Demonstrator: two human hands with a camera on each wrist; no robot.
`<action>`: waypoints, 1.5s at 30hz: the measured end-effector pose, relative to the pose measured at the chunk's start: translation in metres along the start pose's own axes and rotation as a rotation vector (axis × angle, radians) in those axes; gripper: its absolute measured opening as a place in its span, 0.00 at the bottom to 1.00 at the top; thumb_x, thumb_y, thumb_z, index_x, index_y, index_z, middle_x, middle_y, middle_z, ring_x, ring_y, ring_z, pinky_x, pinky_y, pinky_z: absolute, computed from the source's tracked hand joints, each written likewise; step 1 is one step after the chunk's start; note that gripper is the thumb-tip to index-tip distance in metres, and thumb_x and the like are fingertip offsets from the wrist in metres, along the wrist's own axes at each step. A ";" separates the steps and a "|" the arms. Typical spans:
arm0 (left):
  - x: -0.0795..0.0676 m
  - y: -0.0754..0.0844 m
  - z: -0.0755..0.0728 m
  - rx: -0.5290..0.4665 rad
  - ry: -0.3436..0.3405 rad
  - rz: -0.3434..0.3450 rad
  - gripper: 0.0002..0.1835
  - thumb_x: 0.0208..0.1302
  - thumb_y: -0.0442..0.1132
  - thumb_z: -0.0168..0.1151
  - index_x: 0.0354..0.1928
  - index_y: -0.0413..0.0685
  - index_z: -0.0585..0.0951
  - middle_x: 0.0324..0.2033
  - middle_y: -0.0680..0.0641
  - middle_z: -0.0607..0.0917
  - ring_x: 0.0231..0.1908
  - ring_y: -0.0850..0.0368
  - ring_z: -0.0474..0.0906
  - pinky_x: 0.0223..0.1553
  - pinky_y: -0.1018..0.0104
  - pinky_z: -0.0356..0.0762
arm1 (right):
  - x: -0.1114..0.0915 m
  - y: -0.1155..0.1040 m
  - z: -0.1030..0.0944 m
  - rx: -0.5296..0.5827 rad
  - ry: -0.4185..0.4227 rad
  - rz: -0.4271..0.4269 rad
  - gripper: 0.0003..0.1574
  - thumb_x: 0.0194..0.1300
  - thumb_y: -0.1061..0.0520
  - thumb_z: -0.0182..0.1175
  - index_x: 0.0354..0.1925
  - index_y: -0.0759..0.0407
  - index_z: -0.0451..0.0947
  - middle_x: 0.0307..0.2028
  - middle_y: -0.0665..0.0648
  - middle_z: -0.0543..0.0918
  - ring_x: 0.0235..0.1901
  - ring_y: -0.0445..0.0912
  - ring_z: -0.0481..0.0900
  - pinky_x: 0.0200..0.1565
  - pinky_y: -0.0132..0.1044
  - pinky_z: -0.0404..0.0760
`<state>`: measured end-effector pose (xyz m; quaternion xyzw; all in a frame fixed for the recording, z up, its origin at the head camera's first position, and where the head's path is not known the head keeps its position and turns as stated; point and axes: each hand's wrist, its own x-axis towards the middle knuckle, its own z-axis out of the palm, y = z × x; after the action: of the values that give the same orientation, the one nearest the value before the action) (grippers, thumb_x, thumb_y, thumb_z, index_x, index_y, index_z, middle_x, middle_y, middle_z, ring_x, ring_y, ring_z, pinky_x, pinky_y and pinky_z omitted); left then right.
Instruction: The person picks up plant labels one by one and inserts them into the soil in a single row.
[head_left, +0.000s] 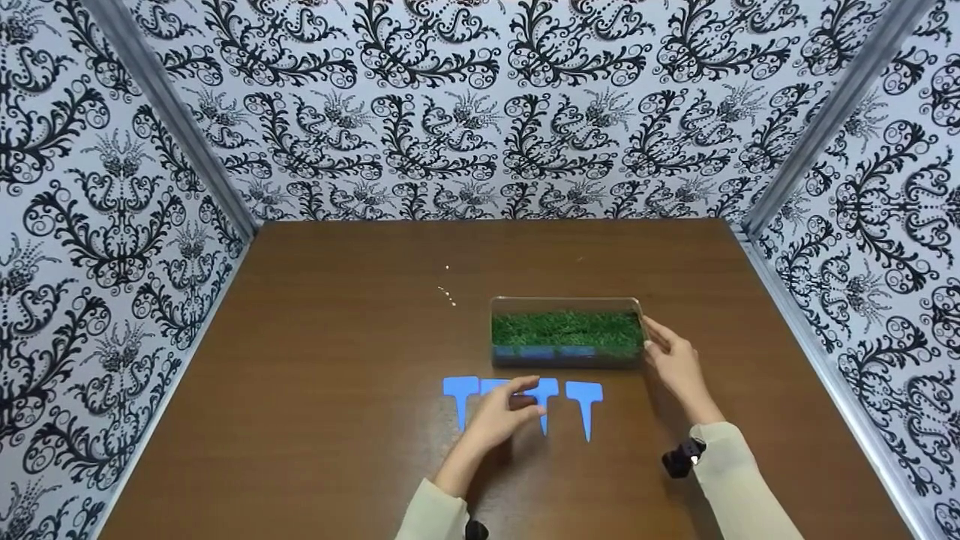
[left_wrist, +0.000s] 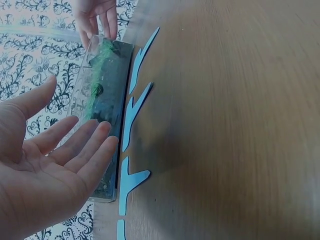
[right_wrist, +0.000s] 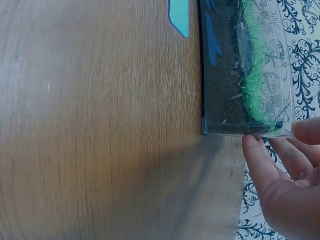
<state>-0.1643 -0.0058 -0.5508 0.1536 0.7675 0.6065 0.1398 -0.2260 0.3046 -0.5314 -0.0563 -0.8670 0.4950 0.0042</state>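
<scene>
Four blue plant tags (head_left: 585, 391) lie flat on the tabletop (head_left: 337, 390), in a row along the near long side of a clear box (head_left: 566, 363). Key relation: the tags sit beneath the left hand (head_left: 496, 417), crossbars toward the box, pointed stems toward the person where visible; second from left has its stem hidden behind that hand. Stems thus run across the box's long axis, which lies left to right. Row set off to the left, its leftmost tag lying past the box's left end. Left hand much the nearer to the tags, over the middle pair; its grip is spread, thumb apart from fingers, nothing between them. Contact with a tag: cannot tell. Right hand (head_left: 676, 366) at the box's right end, well apart from most of the row; fingers fairly straight, tips resting against the end wall, grip not closed round it. Box upright, no lid seen. Inside, green grass (head_left: 566, 328) over a dark layer (right_wrist: 225, 75), walls rising above the grass on the far side. Blue patches low on the near wall, probably tags reflected.
</scene>
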 end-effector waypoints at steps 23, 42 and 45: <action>0.000 -0.005 0.008 -0.017 -0.017 -0.013 0.27 0.68 0.35 0.63 0.66 0.32 0.71 0.64 0.31 0.75 0.62 0.32 0.75 0.61 0.45 0.75 | -0.001 -0.001 0.000 0.031 -0.007 -0.013 0.30 0.76 0.66 0.47 0.73 0.63 0.61 0.69 0.72 0.66 0.65 0.62 0.72 0.56 0.39 0.81; 0.001 -0.006 0.016 -0.007 -0.030 -0.038 0.28 0.67 0.36 0.65 0.66 0.34 0.72 0.64 0.33 0.76 0.60 0.33 0.76 0.60 0.48 0.78 | 0.000 0.002 -0.002 0.044 -0.038 -0.018 0.31 0.76 0.65 0.46 0.74 0.62 0.59 0.71 0.70 0.64 0.67 0.62 0.70 0.57 0.35 0.80; 0.002 -0.004 0.017 0.005 -0.035 -0.043 0.28 0.66 0.36 0.65 0.66 0.34 0.72 0.64 0.34 0.76 0.60 0.33 0.77 0.59 0.48 0.78 | -0.001 0.002 -0.002 0.057 -0.044 -0.020 0.31 0.76 0.65 0.46 0.74 0.62 0.59 0.71 0.71 0.64 0.68 0.62 0.69 0.57 0.34 0.80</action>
<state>-0.1592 0.0096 -0.5586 0.1481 0.7696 0.5986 0.1657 -0.2248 0.3074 -0.5323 -0.0365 -0.8529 0.5208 -0.0086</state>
